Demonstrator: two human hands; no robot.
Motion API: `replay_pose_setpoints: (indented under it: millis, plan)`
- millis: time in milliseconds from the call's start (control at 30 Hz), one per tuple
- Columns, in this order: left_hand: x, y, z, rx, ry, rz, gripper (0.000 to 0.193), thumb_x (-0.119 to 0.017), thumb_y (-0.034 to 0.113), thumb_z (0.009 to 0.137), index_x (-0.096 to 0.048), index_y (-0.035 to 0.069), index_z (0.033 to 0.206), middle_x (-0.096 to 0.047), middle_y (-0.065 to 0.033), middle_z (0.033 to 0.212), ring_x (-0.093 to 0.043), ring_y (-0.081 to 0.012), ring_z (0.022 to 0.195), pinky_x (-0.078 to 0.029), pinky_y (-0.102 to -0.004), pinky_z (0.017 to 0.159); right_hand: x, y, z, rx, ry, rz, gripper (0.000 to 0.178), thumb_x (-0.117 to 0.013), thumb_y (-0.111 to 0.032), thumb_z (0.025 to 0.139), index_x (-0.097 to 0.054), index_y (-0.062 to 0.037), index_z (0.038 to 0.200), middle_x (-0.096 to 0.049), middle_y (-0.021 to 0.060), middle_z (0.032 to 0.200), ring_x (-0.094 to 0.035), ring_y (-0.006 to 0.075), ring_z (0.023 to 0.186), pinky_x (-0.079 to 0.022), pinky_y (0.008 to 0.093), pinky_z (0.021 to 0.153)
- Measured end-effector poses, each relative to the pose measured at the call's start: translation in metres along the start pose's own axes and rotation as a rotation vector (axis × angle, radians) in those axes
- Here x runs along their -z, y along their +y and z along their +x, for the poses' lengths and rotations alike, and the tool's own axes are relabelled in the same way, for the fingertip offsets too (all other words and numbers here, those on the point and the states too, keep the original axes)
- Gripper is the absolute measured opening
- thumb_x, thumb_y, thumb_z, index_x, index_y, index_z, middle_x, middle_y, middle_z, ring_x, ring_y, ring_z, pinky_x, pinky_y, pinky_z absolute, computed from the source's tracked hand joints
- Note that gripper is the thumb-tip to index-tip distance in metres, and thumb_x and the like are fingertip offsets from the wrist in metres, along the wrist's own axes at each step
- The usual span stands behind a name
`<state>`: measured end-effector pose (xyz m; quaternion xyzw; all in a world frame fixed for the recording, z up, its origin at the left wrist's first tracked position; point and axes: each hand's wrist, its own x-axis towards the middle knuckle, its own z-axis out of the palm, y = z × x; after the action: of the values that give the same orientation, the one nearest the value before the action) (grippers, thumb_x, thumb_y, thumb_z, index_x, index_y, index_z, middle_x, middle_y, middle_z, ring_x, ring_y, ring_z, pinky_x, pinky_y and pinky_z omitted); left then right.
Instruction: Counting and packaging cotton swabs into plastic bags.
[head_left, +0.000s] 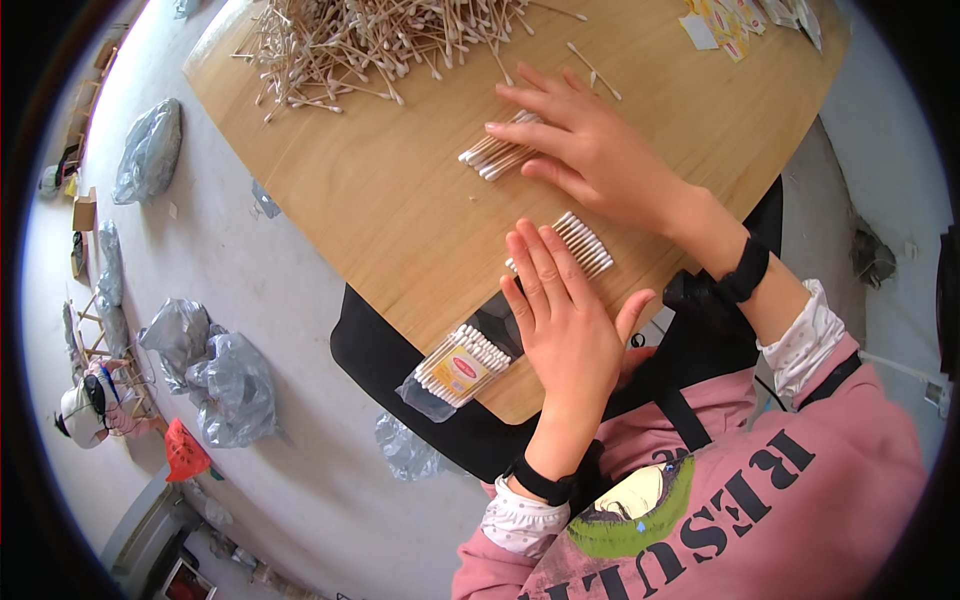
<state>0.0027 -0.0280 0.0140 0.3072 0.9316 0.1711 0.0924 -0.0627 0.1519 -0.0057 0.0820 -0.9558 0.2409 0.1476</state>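
My left hand (568, 318) lies flat, fingers stretched together and thumb apart, over part of a neat row of cotton swabs (585, 245) near the table's edge. Farther off, my right hand (605, 150) has its fingers spread over a second row of swabs (492, 157). Its fingers cover the far end of that row; whether they press on it I cannot tell. To the left of my left hand, at the table's near corner, is a clear pack of swabs (460, 368) with a yellow label.
A big heap of loose cotton swabs (375, 45) covers the far side of the wooden table (400, 220). Stray swabs (597, 72) lie beyond my right hand. Yellow printed wrappers (728, 28) are at the far right. Grey plastic bags (235, 385) lie on the floor, left.
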Motion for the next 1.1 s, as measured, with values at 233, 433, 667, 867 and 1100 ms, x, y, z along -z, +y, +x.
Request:
replay_pose_setpoints:
  millis: [233, 433, 667, 867, 1100]
  plan:
    - [0.032, -0.018, 0.011, 0.129, 0.214, -0.306, 0.083, -0.054, 0.023, 0.095, -0.008, -0.008, 0.156, -0.01, -0.0275, 0.164, -0.007, -0.0395, 0.154, -0.001, -0.0517, 0.122, 0.004, -0.012, -0.018, 0.009, -0.188, -0.214, 0.059, -0.054, -0.035, 0.099, -0.04, -0.0111, 0.151, -0.039, 0.0051, 0.158, -0.03, 0.0218, 0.148, -0.021, 0.0502, 0.122]
    - [0.03, -0.024, 0.014, 0.302, 0.5, -1.206, 0.068, -0.038, 0.033, 0.103, -0.016, -0.001, 0.157, -0.023, -0.0193, 0.163, -0.017, -0.029, 0.153, -0.01, -0.0414, 0.124, 0.012, -0.024, -0.019, -0.201, 0.099, 0.367, 0.051, -0.049, -0.028, 0.104, -0.041, -0.0067, 0.15, -0.041, 0.0113, 0.156, -0.034, 0.0262, 0.147, -0.023, 0.0446, 0.121]
    - [0.002, 0.002, 0.013, 0.345, 0.549, -1.488, 0.066, -0.034, 0.041, 0.104, -0.019, 0.005, 0.157, -0.025, -0.0183, 0.162, -0.02, -0.0253, 0.152, -0.011, -0.0391, 0.124, -0.01, -0.083, -0.057, -0.481, 0.256, 0.953, 0.043, -0.042, -0.019, 0.107, -0.043, -0.0005, 0.146, -0.044, 0.0166, 0.152, -0.041, 0.0277, 0.141, -0.034, 0.0383, 0.114]
    - [0.004, 0.003, 0.008, 0.327, 0.636, -1.446, 0.065, -0.033, 0.042, 0.104, -0.02, 0.005, 0.157, -0.024, -0.0177, 0.162, -0.018, -0.0257, 0.152, -0.011, -0.0392, 0.124, -0.003, -0.077, -0.043, -0.337, 0.164, 0.363, 0.049, -0.048, -0.017, 0.103, -0.041, -0.0024, 0.149, -0.04, 0.0151, 0.155, -0.034, 0.0314, 0.146, -0.025, 0.0436, 0.12]
    - [-0.007, 0.01, -0.003, 0.307, 0.639, -1.505, 0.065, -0.034, 0.04, 0.104, -0.02, 0.005, 0.156, -0.022, -0.018, 0.162, -0.017, -0.0262, 0.153, -0.011, -0.0396, 0.124, -0.028, -0.081, -0.031, -0.22, -0.065, -0.104, 0.059, -0.049, -0.012, 0.096, -0.035, -0.0076, 0.153, -0.033, 0.0113, 0.16, -0.025, 0.0296, 0.15, -0.019, 0.0479, 0.123]
